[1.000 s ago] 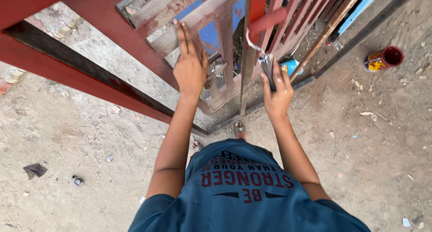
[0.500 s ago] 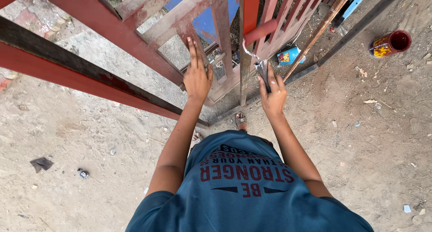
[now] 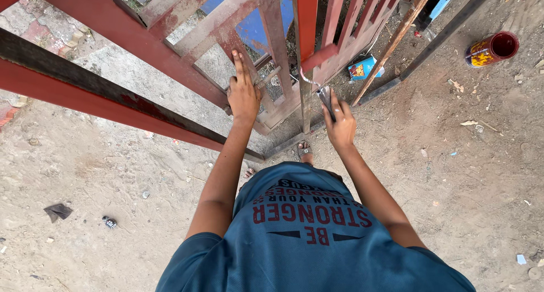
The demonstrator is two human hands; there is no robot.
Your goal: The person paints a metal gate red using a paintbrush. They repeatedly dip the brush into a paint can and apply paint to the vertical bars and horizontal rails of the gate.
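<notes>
Head view looks down past your blue shirt (image 3: 317,241) to a red metal gate (image 3: 266,43) standing in front of you. Your left hand (image 3: 243,94) lies flat and open against one of the gate's slanted bars, fingers stretched upward along the metal. Your right hand (image 3: 340,122) is closed around the handle of a paint roller (image 3: 317,57); the handle sits in your fist, its wire frame rises from your fingers, and the red roller sleeve above touches an upright bar of the gate. The roller is just right of your left hand, with one upright bar between the two hands.

Far right of your right hand, well apart from it, a paint can (image 3: 492,48) lies on its side on the sandy ground (image 3: 481,173), its inside dark red. Just beyond your right hand, behind the gate bars, a small blue packet (image 3: 362,68) rests on the ground. Below your hands, one sandalled foot (image 3: 305,151) shows at the gate's bottom rail.
</notes>
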